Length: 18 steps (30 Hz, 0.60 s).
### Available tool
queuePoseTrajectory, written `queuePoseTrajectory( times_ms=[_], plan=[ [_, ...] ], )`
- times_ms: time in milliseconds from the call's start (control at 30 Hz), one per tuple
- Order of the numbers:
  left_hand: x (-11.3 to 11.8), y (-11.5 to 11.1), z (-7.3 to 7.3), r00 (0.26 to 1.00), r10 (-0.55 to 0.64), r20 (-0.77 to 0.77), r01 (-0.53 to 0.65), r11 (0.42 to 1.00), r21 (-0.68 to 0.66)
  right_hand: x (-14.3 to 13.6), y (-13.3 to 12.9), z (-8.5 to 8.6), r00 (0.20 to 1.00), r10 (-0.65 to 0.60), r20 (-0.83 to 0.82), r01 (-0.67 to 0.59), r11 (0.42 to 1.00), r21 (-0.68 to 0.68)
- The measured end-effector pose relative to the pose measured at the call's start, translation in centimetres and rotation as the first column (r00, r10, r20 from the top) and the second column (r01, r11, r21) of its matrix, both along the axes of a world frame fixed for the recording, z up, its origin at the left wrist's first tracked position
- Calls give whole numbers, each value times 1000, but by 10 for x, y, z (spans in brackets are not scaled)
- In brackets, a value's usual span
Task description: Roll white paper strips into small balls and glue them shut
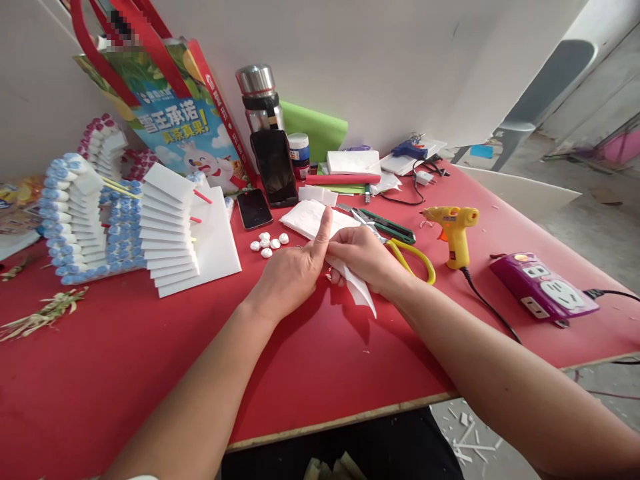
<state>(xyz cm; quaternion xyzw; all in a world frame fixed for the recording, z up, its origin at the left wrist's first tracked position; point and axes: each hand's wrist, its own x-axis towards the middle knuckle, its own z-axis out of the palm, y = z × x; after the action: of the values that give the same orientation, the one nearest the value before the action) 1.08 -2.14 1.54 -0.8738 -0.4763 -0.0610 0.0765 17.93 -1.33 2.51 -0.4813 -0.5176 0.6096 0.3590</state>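
Over the red table, my left hand and my right hand meet at the fingertips. A strip of thin white paper hangs from my right hand, pinched between thumb and fingers. The left thumb points up while its other fingers curl in against the right hand; what they grip is hidden. Just beyond the hands lies a stack of white paper sheets. Several small rolled white paper balls sit to the left. Yellow-handled scissors and a green utility knife lie close to my right hand.
A yellow glue gun stands at right, near a purple power socket. White-and-blue folded-paper models fill the left side. Behind are two phones, a steel flask and a printed bag. The table's front edge is close.
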Motion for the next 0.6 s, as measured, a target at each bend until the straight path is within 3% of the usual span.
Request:
queuePoseTrajectory(
  times_ms=[167,267,333,433,500,600],
  plan=[
    [0,1,-2,998,3,57,-2,1000,-28,-1,1,-1,994,-42,-101,38,998,-42],
    [-1,0,-2,968,34,248,-4,992,-122,-1,0,0,992,-54,-114,53,998,-16],
    [-1,-1,-2,881,61,470,55,972,-229,-1,1,0,991,-59,-120,62,998,19],
    [-1,-1,-1,649,176,740,173,913,-369,-1,2,-1,989,-28,-145,40,996,83],
    [0,-1,-2,539,260,801,202,883,-423,-1,2,-2,988,-12,-153,28,995,100],
    [3,0,-2,445,316,838,271,844,-462,-3,3,-2,990,-14,-139,33,991,132]
  ],
)
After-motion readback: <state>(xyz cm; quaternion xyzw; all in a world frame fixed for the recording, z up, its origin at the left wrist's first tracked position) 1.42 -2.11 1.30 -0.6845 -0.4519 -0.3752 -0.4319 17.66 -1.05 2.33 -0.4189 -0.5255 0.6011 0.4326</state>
